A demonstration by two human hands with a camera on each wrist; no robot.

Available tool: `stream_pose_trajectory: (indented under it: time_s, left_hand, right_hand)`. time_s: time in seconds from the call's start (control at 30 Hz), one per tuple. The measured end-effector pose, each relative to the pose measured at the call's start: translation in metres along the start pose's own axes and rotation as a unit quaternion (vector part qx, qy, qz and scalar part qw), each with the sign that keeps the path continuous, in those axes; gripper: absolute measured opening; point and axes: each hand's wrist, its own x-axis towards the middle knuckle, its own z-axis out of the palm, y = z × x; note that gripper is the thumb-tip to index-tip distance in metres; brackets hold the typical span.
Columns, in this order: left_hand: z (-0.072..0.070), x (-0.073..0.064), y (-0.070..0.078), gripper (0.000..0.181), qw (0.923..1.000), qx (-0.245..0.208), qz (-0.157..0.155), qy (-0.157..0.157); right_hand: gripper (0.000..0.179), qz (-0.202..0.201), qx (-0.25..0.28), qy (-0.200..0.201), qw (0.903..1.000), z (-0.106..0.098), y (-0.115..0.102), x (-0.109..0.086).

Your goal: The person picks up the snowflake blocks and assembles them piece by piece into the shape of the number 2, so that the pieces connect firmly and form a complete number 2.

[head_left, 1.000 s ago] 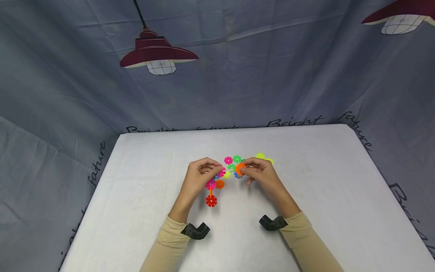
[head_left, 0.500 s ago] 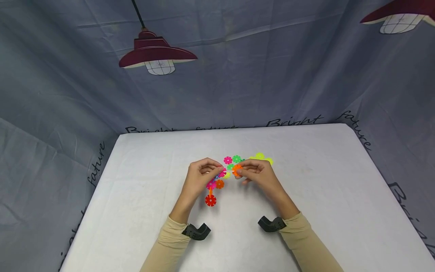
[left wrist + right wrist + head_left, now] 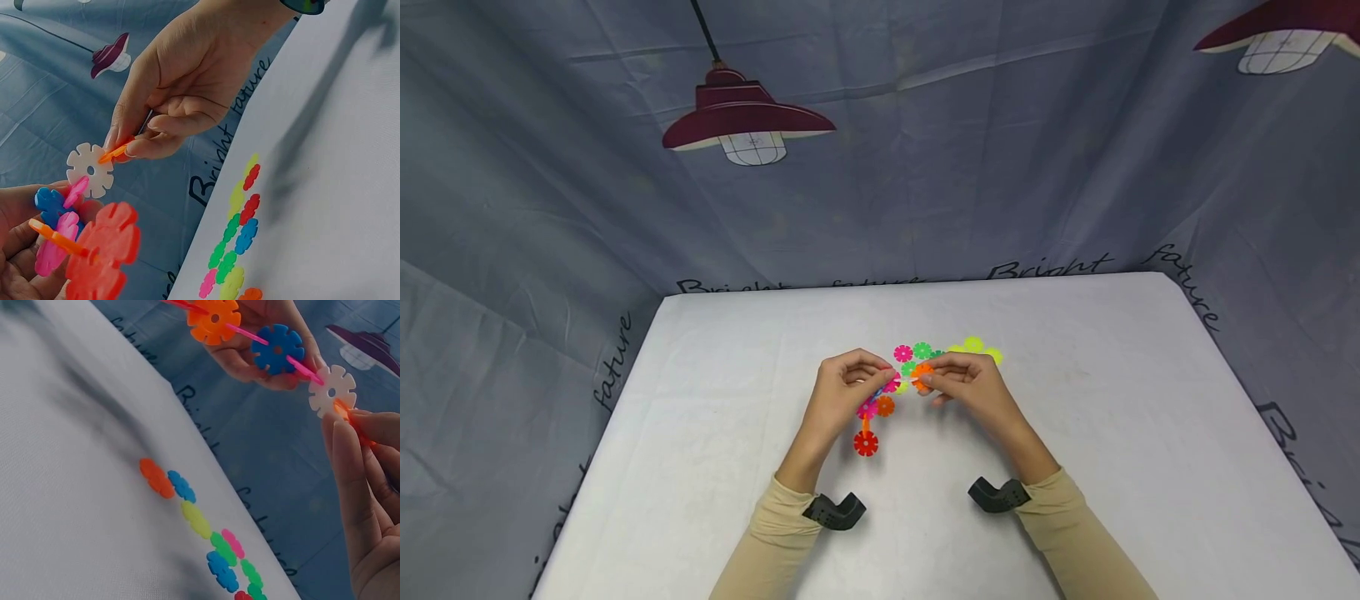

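Observation:
My left hand (image 3: 846, 387) holds a chain of slotted plastic snowflake discs. Its red disc (image 3: 103, 253) hangs at the near end, followed by an orange disc (image 3: 214, 320), a pink disc (image 3: 57, 245), a blue disc (image 3: 278, 349) and a second pink disc (image 3: 76, 191). At the far end sits a white disc (image 3: 90, 170), facing my right hand (image 3: 973, 383). Between thumb and fingertips that hand pinches another orange disc (image 3: 922, 377). In both wrist views this disc's edge overlaps the white disc's rim at a slot. My right fingers partly cover it.
Loose discs lie on the white table (image 3: 1112, 433) beyond and below the hands: green (image 3: 922, 350), pink (image 3: 903, 354), yellow (image 3: 973, 343), blue (image 3: 222, 572) and orange (image 3: 885, 406). A grey printed curtain (image 3: 910, 167) stands behind the table's far edge.
My right hand has shifted slightly left, bringing the pinched orange disc up to the white disc at the chain's end. The left hand stays nearly in place, still holding the chain.

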Motion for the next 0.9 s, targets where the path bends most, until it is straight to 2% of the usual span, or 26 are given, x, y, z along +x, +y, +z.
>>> stream_pose_trajectory:
  time_s: [0.17, 0.4, 0.6, 0.9]
  left_hand:
    - [-0.0011, 0.0004, -0.0008, 0.012, 1.0000, -0.002, 0.002, 0.000]
    - [-0.0054, 0.0003, -0.0019, 0.013, 0.9997, -0.004, 0.004, 0.024]
    - [-0.0046, 0.0008, -0.0015, 0.014, 1.0000, -0.006, 0.003, 0.007]
    - [-0.0036, 0.0003, -0.0024, 0.014, 1.0000, 0.007, 0.003, 0.002]
  right_hand:
    - [0.026, 0.000, -0.005, 0.006, 1.0000, -0.0001, -0.0002, -0.0003]
    - [0.030, 0.018, -0.005, 0.032, 0.9993, -0.0014, -0.0047, -0.0011]
    - [0.036, 0.005, -0.022, 0.001, 0.9997, -0.0027, -0.0052, -0.0014]
    - [0.036, -0.007, -0.053, -0.010, 0.9985, -0.0044, -0.0030, -0.0013]
